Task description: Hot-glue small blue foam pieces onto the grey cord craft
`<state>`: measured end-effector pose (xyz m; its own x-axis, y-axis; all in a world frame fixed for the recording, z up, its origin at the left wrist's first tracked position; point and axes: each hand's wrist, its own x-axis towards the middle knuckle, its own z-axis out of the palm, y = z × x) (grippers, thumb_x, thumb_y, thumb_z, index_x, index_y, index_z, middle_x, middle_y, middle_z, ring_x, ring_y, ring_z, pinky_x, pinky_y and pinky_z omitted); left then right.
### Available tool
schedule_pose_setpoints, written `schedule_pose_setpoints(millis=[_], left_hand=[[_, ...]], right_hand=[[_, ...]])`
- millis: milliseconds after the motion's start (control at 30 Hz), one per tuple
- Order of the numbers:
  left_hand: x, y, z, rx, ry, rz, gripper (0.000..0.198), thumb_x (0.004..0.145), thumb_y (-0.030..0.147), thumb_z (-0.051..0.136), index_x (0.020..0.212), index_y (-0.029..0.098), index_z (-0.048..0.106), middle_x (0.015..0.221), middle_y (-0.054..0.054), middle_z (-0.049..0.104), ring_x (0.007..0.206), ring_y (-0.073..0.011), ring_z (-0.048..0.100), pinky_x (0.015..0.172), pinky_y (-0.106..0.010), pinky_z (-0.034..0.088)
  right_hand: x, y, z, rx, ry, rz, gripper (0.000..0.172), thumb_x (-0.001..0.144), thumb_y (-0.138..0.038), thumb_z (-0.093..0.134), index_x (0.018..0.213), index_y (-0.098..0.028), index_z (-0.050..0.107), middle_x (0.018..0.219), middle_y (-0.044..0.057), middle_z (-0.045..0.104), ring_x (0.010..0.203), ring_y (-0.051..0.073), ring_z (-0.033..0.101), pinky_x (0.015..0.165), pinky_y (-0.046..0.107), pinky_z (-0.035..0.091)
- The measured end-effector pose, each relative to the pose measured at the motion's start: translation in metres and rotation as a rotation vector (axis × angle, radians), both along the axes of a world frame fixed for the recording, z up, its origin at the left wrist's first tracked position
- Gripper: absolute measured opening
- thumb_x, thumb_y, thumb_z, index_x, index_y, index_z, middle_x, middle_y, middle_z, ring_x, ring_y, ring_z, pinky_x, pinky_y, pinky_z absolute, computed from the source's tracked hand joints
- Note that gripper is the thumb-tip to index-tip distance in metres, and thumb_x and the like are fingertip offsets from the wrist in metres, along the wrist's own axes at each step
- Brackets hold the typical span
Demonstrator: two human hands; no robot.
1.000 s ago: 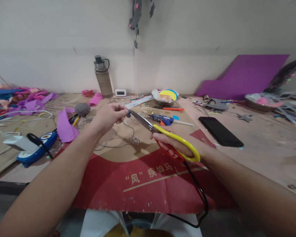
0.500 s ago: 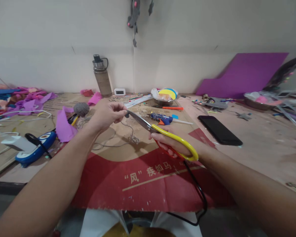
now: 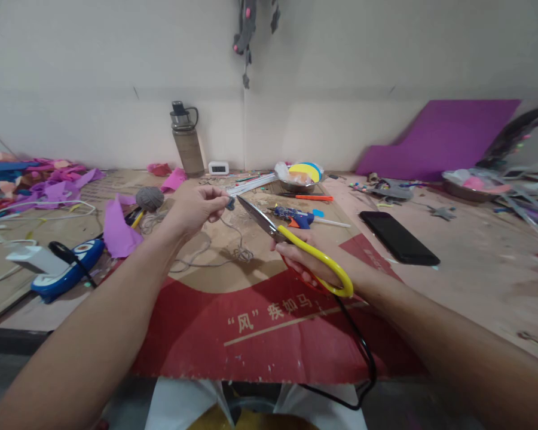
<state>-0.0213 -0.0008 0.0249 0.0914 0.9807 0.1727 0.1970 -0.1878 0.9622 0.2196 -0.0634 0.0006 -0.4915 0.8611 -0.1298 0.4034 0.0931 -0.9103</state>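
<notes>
Pinched in my left hand (image 3: 202, 206) is the grey yarn (image 3: 242, 254), which trails down to a loose tangle on the cardboard. A small dark blue-grey bit (image 3: 230, 204) shows at the fingertips; its kind is too small to make out. My right hand (image 3: 302, 260) is closed round the handles of scissors (image 3: 311, 246), one yellow and one red. Their blades point up and left, the tips just right of the left fingertips and apart from them. A grey yarn ball (image 3: 149, 199) lies beyond my left forearm.
Beneath my hands is a red and brown cardboard sheet (image 3: 269, 352). A glue gun (image 3: 296, 216) lies behind the scissors, with its black cord at the front edge. A phone (image 3: 399, 237) is on the right; a power strip (image 3: 69, 269) and felt scraps (image 3: 56, 191) are left. A bottle (image 3: 188, 143) stands behind.
The scissors' tips have drawn slightly away from the bit at my left fingertips, and their handles have shifted a little left and down. My left hand stays nearly in place.
</notes>
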Motion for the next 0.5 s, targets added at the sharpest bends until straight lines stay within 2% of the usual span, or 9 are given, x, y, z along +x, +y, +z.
schedule_pose_setpoints(millis=[200,333,500], left_hand=[[0.003,-0.002,0.001,0.038,-0.083,0.036,0.011,0.071,0.022,0.068,0.073,0.015,0.060,0.055,0.000,0.057,0.043,-0.0061,0.044,0.042,-0.020,0.030],[0.001,-0.002,-0.002,0.170,0.022,0.134,0.012,0.073,0.026,0.067,0.076,0.015,0.063,0.065,-0.001,0.063,0.052,-0.0077,0.049,0.049,-0.020,0.037],[-0.001,0.001,-0.006,0.352,0.152,0.270,0.009,0.071,0.026,0.065,0.073,0.017,0.066,0.073,-0.001,0.065,0.065,-0.0101,0.054,0.056,-0.021,0.038]], right_hand=[[0.000,0.003,-0.001,0.075,0.052,-0.079,0.036,0.084,-0.056,0.052,0.090,-0.021,0.050,0.054,-0.008,0.044,0.039,0.006,0.042,0.036,0.017,0.035],[0.007,0.001,0.009,0.109,-0.019,-0.219,0.040,0.084,-0.062,0.049,0.091,-0.022,0.051,0.052,-0.008,0.044,0.036,0.008,0.040,0.034,0.020,0.031],[0.040,-0.007,0.018,0.399,-0.243,-0.343,0.039,0.074,-0.058,0.065,0.090,-0.023,0.057,0.056,-0.003,0.050,0.046,0.011,0.044,0.043,0.024,0.032]])
